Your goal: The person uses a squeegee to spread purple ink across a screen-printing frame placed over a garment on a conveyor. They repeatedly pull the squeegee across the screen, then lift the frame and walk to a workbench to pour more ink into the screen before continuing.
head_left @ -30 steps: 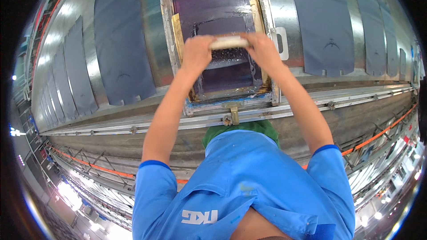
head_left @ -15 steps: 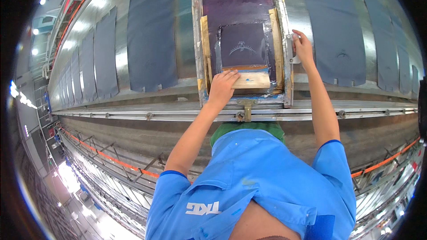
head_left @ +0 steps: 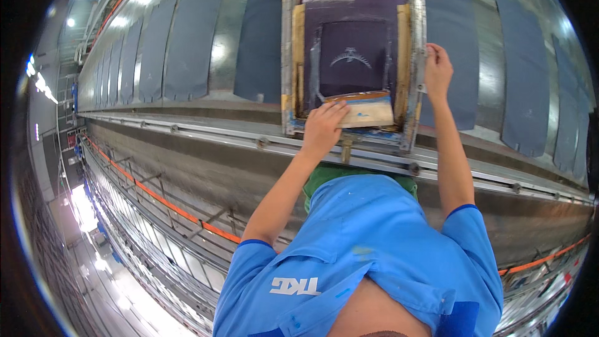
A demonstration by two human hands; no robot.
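Note:
A metal-edged printing screen [head_left: 288, 43] lies in front of me, its dark purple mesh [head_left: 352, 9] showing a pale arched design [head_left: 350, 58]. On the screen's near end rests a wooden squeegee [head_left: 369, 114], slightly tilted and smudged with blue. My left hand [head_left: 324, 126] is closed over the squeegee's left end, fingers on top. Against the screen's right side, my right hand [head_left: 438, 72] is closed with bent fingers at the outer edge; its palm hides part of what it grips. Wooden strips [head_left: 404, 50] line the mesh's sides.
Grey-blue flat panels [head_left: 196, 37] lie in a row along the long metal table [head_left: 219, 56], on both sides of the screen. A metal rail [head_left: 299, 150] with bolts runs along the near edge. Behind me are racks with an orange bar [head_left: 181, 215].
The screen has shifted along the rail relative to the panels and now overlaps the panels on either side. Both hands have travelled with it, the left still on the squeegee.

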